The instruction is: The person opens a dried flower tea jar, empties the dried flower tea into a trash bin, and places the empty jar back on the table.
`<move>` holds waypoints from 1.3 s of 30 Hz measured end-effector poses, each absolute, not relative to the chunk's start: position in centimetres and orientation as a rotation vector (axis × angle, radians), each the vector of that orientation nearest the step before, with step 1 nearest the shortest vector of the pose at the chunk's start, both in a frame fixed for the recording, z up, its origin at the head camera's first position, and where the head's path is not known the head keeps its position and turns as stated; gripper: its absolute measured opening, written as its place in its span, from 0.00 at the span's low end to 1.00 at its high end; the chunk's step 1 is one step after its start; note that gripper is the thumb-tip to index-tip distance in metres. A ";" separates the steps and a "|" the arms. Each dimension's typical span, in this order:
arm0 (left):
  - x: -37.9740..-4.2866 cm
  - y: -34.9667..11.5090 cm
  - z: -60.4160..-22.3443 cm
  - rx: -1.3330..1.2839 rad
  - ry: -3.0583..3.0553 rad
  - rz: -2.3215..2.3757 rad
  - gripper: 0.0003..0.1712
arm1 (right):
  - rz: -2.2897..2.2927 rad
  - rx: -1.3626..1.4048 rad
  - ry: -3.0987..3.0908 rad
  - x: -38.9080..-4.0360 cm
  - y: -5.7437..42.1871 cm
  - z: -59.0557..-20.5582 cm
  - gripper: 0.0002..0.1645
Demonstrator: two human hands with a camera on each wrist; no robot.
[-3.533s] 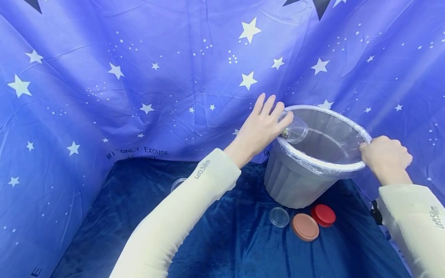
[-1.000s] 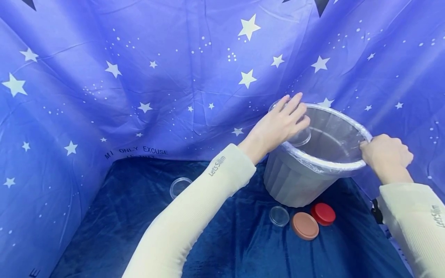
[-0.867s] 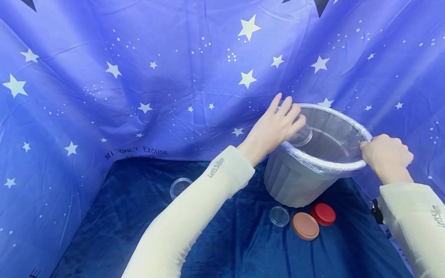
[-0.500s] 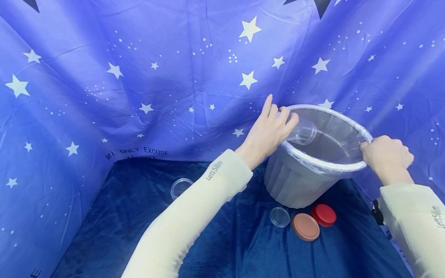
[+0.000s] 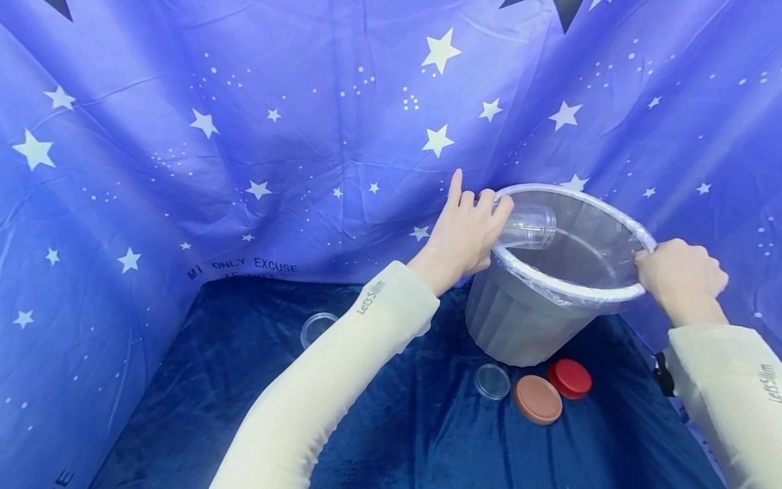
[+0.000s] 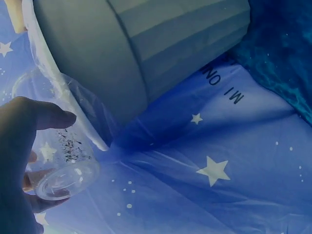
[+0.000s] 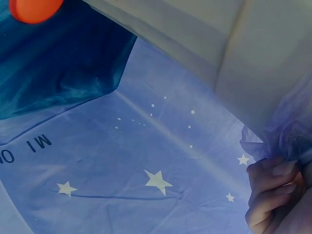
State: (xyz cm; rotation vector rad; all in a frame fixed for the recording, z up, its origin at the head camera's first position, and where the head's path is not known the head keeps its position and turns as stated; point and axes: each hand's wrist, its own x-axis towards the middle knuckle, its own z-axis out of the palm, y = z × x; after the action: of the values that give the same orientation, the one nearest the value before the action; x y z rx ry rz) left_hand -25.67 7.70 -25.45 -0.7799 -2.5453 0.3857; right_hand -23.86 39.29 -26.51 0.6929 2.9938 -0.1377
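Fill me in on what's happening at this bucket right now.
A person tips a clear plastic jar on its side over the mouth of a grey bucket, holding it in the left hand; dark specks cling to the jar's inside wall. The right hand grips the bucket's far rim, where a clear liner is folded over, and the bucket leans. On the blue cloth in front lie a red lid, a brown lid and a clear lid; another clear lid lies to the left.
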 end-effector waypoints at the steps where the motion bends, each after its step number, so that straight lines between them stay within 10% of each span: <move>1: -25.7 7.7 -25.5 -0.773 -2.557 0.360 0.43 | -0.141 0.691 2.996 -23.9 39.3 -26.5 0.44; 39: -25.8 4.9 -26.8 -0.632 -2.547 -0.141 0.39 | -0.125 0.705 2.987 -24.1 39.4 -26.7 0.46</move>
State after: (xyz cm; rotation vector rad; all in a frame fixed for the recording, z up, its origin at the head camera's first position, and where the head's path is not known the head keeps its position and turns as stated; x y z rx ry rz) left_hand -25.80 4.91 -26.75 -0.6319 -2.5467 -0.1406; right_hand -24.10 39.45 -26.67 0.7047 2.9868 -0.1252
